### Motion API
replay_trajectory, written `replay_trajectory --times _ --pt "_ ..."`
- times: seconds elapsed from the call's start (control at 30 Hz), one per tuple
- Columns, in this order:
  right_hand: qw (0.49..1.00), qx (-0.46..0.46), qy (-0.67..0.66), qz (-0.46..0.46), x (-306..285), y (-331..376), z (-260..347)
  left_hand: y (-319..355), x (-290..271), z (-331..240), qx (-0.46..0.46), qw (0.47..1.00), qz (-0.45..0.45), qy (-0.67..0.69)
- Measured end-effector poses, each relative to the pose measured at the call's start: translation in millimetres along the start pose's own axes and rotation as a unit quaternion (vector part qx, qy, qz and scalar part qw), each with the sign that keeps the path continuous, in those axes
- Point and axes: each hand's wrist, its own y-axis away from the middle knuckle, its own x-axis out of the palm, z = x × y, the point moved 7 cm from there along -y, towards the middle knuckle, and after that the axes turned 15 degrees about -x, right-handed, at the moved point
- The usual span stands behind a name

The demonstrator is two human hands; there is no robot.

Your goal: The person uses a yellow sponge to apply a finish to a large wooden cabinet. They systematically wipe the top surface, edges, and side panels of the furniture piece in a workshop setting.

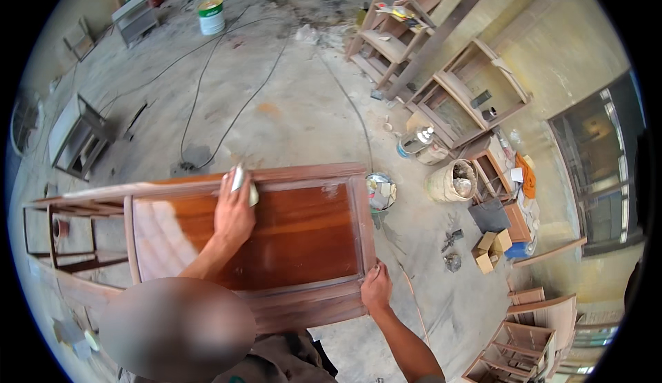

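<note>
While the wooden cabinet (359,221) lies crosswise before the person, glossy red-brown panel (296,238) upward, left hand (233,210) closes round a pale pad (238,178) at its far rail (310,173). Right hand (376,288) clasps the near right corner; whitish bucket (445,183) farther right on concrete floor (303,121)

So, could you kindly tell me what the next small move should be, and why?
Probably slide the pale pad rightward along the far rail: the left hand holds it there, and the right hand grips the frame.
</note>
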Motion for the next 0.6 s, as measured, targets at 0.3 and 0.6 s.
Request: replay_trajectory --times 0.3,0.6 --pt "0.999 -0.03 -0.022 0.02 -3 6 0 6 -5 -2 0.021 1.0 -0.007 0.007" --pt "0.999 -0.017 -0.013 0.049 3 -3 -10 24 -28 82 -0.121 0.988 -0.085 -0.039"
